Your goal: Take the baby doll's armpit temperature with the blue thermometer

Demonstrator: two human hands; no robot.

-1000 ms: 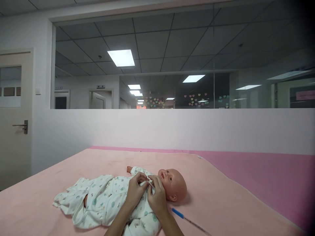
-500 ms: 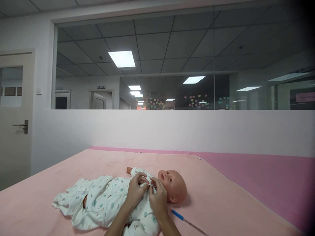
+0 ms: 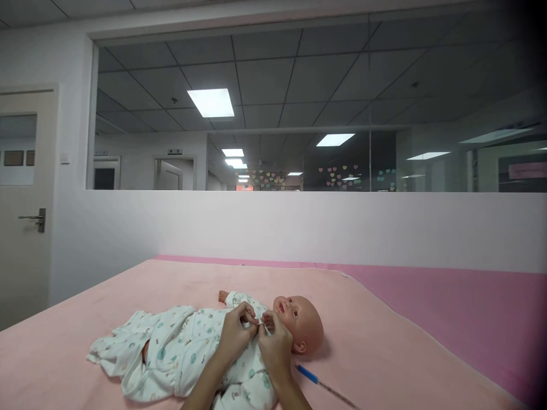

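Observation:
A baby doll (image 3: 301, 324) lies on its back on a pink blanket (image 3: 384, 341), head to the right. It wears a white patterned romper (image 3: 179, 347). My left hand (image 3: 234, 336) and my right hand (image 3: 276, 347) meet at the doll's chest just below the chin. Both hands pinch the romper's collar edge with fingers curled. The doll's far arm (image 3: 228, 297) sticks out behind my hands.
A blue-tipped pen-like stick (image 3: 318, 382) lies on the blanket right of my right wrist. A low white partition wall (image 3: 342, 228) with glass above runs behind the bed. A door (image 3: 25, 216) stands at the left.
My fingers have drawn closer together at the collar, and the view has shifted slightly. The doll has stayed in place.

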